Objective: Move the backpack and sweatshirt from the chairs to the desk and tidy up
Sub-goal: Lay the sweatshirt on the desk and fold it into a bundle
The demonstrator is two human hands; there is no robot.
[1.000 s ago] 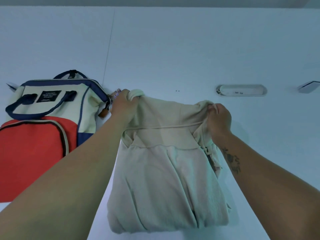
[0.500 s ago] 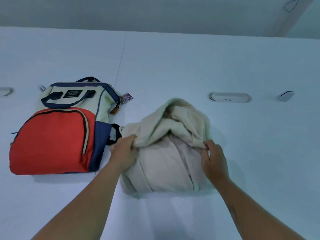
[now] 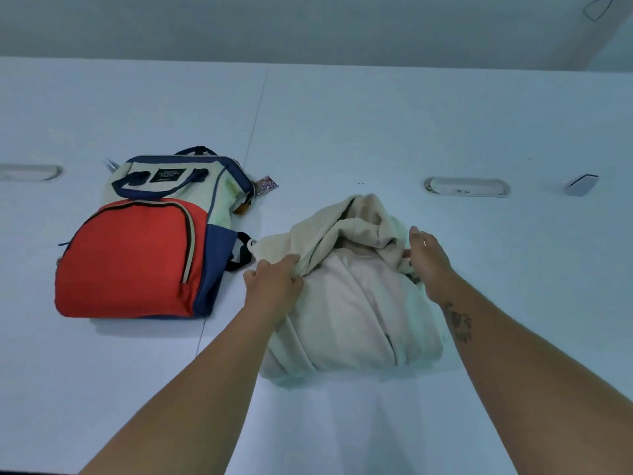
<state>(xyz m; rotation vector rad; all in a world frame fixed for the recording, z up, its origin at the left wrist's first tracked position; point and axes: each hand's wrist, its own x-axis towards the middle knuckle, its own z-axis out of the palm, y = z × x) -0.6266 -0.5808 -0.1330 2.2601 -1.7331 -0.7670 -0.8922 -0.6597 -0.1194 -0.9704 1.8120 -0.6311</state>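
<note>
Two bare forearms enter from the near edge, the right one carrying a dark tattoo (image 3: 457, 322) above the wrist. The left hand (image 3: 274, 286) sits at the left side of a cream fleece sweatshirt (image 3: 359, 303), with its fingers curled and pinching a fold of the cloth. The right hand (image 3: 430, 258) stands on edge against the garment's right side, fingers mostly straight and touching the fabric, thumb raised; no grip is evident there. The sweatshirt lies bundled on the white counter (image 3: 342, 132), near its front and right of centre, its lower part roughly folded and its hood bunched loosely on top. Just left of it, close but not plainly touching, a red, cream and navy fabric backpack (image 3: 147, 241) lies flat on the same counter, red front pocket upward and navy carry handles toward the far side. A small printed tag (image 3: 266, 184) rests on the surface at the backpack's far right corner. A thin seam (image 3: 255, 121) runs front to back across the counter. Farther back, an oval cable slot (image 3: 467, 186) is set into the surface right of the sweatshirt, and another (image 3: 30, 172) at the left edge. A small white wedge-shaped item (image 3: 581, 184) sits beyond the right slot. A pale wall (image 3: 308, 25) closes the far side.
</note>
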